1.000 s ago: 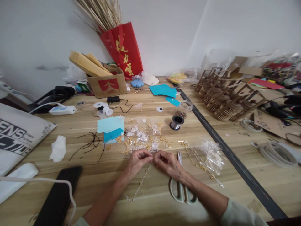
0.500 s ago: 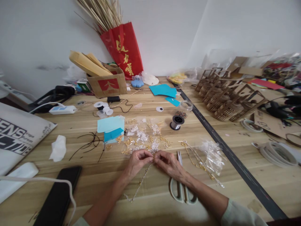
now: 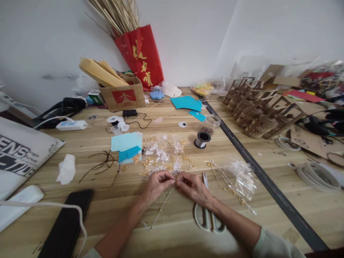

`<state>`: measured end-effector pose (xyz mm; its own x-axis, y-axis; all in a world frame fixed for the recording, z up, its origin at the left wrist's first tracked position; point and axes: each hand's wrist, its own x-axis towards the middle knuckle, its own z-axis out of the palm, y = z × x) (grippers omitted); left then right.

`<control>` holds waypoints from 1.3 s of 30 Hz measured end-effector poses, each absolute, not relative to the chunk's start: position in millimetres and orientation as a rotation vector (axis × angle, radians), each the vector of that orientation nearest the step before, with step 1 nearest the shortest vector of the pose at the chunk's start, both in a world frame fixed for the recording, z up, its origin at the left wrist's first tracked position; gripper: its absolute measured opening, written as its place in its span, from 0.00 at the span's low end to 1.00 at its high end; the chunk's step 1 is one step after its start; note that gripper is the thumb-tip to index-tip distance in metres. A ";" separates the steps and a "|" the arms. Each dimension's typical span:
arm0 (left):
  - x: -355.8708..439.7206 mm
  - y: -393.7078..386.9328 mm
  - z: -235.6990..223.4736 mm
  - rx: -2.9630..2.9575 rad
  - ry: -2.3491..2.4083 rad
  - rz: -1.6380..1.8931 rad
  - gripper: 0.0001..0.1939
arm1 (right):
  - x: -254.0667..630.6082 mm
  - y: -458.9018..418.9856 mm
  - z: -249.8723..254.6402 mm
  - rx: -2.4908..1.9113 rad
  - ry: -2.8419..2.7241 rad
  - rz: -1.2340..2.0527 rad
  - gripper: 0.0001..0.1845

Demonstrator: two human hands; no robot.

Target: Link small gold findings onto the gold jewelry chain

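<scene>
My left hand (image 3: 158, 184) and my right hand (image 3: 192, 186) meet fingertip to fingertip at the table's near middle, both pinched closed. From between them a thin beaded strand (image 3: 160, 209), silver with gold beads, trails down onto the wood. The fingers hide its upper end, so I cannot see whether one or both hands grip it; it runs out nearest the left fingertips. Just beyond the hands lie heaps of small silver and gold beads (image 3: 163, 161), partly on clear bags. Scissors (image 3: 205, 215) with pale handles lie beneath my right wrist, blades pointing away.
Finished-looking gold and silver chains (image 3: 228, 184) lie on the right beside crumpled clear bags (image 3: 243, 177). A wire spool (image 3: 202, 139) stands beyond the beads, near a glass jar (image 3: 213, 122). At left are black cords (image 3: 104, 163) and a black phone (image 3: 67, 222) under a white cable.
</scene>
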<state>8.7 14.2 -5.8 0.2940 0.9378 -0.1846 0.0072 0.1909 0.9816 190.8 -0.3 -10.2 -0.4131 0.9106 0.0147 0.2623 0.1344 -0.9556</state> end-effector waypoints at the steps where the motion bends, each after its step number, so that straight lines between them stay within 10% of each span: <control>1: 8.7 14.3 -6.3 1.181 1.057 0.867 0.05 | 190.8 -0.2 -10.6 -1.132 -1.778 1.300 0.12; 39: 9.6 14.1 -8.4 1.218 1.049 0.884 0.03 | 190.4 0.4 -8.3 -1.131 -1.785 1.294 0.10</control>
<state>9.6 14.1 -8.4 0.2947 0.9440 -0.1486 0.0131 0.1515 0.9884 190.4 0.4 -8.3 -0.4154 0.9094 0.0178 0.2657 0.1401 -0.9538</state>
